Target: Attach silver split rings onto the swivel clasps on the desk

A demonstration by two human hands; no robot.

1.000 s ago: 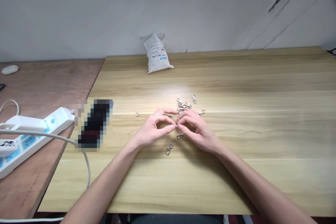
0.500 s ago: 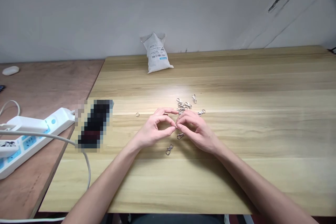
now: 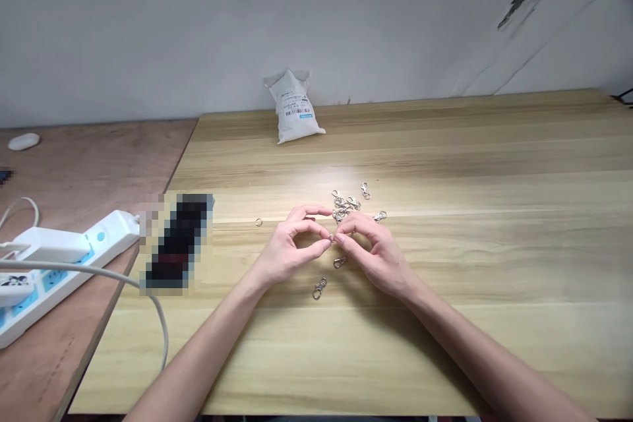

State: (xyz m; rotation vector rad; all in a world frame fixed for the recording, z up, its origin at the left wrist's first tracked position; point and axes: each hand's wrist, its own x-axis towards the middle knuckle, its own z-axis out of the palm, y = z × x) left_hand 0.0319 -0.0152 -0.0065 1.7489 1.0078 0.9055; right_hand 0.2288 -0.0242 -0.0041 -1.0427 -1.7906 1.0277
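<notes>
Between the fingertips of my two hands is a small metal ring, largely covered by the fingers. My left hand pinches it from the left with thumb and forefinger. From the other side, the thumb and forefinger of my right hand close on it too. Just beyond the hands lies a pile of silver lobster clasps, partly hidden by my right hand. Single clasps rest nearby: one lobster clasp in front of the hands, another clasp below the fingertips. A loose split ring lies left of my left hand.
A white printed plastic pouch stands against the wall at the back. On the left are a pixelated phone-like object, a white power strip with plugs, and a grey cable. A white case lies far left.
The view has tilted slightly, so the scene sits a little lower. My right fingertips have shifted slightly to the right, and the ring between the hands shows more.
</notes>
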